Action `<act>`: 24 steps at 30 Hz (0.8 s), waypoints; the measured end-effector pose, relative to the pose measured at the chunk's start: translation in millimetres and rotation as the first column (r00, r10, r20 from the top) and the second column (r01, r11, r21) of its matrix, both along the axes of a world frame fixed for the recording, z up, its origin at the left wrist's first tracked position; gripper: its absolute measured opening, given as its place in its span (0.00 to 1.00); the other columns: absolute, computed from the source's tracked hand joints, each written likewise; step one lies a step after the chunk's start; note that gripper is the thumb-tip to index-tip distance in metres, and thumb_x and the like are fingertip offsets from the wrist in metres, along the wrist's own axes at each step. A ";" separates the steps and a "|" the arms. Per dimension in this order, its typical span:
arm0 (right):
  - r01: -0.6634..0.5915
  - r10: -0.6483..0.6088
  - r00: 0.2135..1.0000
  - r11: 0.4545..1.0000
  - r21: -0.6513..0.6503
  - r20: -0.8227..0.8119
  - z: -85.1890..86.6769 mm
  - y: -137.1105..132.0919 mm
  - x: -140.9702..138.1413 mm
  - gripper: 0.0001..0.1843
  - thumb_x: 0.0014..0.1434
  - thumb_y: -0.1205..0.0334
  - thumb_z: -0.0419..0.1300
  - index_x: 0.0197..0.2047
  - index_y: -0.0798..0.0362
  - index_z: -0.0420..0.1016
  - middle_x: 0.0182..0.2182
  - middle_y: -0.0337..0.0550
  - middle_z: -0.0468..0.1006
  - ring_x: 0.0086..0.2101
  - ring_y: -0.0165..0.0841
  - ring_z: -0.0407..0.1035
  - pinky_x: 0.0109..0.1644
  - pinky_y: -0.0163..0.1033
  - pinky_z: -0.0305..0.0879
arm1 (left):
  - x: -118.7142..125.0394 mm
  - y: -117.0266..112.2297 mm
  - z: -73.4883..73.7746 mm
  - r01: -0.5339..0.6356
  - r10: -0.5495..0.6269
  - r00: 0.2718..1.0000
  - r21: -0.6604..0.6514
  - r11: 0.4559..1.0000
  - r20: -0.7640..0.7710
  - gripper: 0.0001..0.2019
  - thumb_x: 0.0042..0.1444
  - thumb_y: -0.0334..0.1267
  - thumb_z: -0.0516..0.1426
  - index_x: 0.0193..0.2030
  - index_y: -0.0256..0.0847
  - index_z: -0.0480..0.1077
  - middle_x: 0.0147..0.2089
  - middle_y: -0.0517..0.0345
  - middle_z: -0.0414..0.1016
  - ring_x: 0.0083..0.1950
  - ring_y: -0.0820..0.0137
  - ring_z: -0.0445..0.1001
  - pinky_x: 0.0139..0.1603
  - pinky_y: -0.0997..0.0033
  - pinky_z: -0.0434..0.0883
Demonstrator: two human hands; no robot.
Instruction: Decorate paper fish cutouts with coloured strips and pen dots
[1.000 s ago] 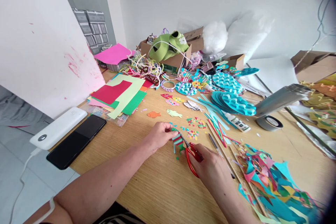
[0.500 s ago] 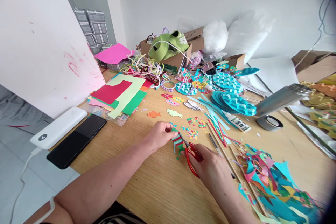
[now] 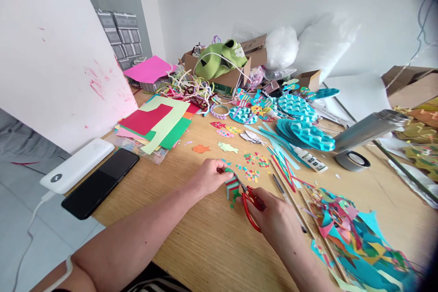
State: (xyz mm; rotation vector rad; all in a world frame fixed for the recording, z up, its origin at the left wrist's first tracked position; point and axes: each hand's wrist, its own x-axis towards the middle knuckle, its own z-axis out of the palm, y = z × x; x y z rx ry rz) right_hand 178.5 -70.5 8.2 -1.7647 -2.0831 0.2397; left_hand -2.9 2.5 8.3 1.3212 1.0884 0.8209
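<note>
At lower centre of the frame, the left hand [image 3: 209, 177] pinches a striped paper piece [image 3: 232, 185]. The right hand [image 3: 273, 219] grips red scissors [image 3: 249, 204], blades apparently at the paper's edge, over the table [image 3: 205, 246].

The paper strips [image 3: 232, 183] are sitting near the middle of the tabletop [image 3: 205, 246], between the left hand [image 3: 208, 177] and the right hand [image 3: 273, 219]. The scissors [image 3: 249, 203] are lying in the right hand, just right of the strips. Behind them the paper fish [image 3: 219, 139] are lying in a row. Far left, the phone [image 3: 101, 183] is lying beside the power bank [image 3: 77, 165] at the tabletop's edge, with the paper sheets [image 3: 153, 125] behind. To the right, the scrap pile [image 3: 345, 232] is spreading in front of the flask [image 3: 369, 128].
</note>
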 end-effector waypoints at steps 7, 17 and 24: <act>-0.006 0.007 1.000 0.999 -0.034 0.006 1.3 0.5 1.0 0.17 0.61 0.48 0.53 0.31 0.50 0.74 0.18 0.38 0.73 0.21 0.32 0.67 0.25 0.33 0.54 | 0.1 0.6 -0.9 0.007 -0.007 1.000 -0.002 1.000 -0.009 0.08 0.47 0.36 0.59 0.32 0.34 0.75 0.29 0.57 0.75 0.30 0.71 0.70 0.35 0.73 0.65; -0.030 0.032 0.997 0.999 -0.028 0.068 0.5 1.7 4.6 0.15 0.61 0.51 0.54 0.29 0.50 0.72 0.18 0.37 0.73 0.20 0.31 0.68 0.24 0.32 0.53 | 0.2 0.1 1.0 -0.001 0.001 1.000 0.006 1.000 -0.004 0.08 0.47 0.36 0.59 0.32 0.33 0.76 0.30 0.57 0.74 0.31 0.71 0.70 0.35 0.73 0.65; 0.029 -0.029 1.000 0.997 0.074 0.005 0.9 1.2 4.8 0.17 0.61 0.49 0.54 0.28 0.50 0.71 0.18 0.37 0.72 0.20 0.30 0.66 0.25 0.32 0.54 | 0.6 1.2 -0.9 -0.012 0.013 0.999 -0.024 1.000 0.030 0.09 0.46 0.37 0.60 0.32 0.33 0.76 0.30 0.55 0.76 0.32 0.70 0.71 0.37 0.72 0.66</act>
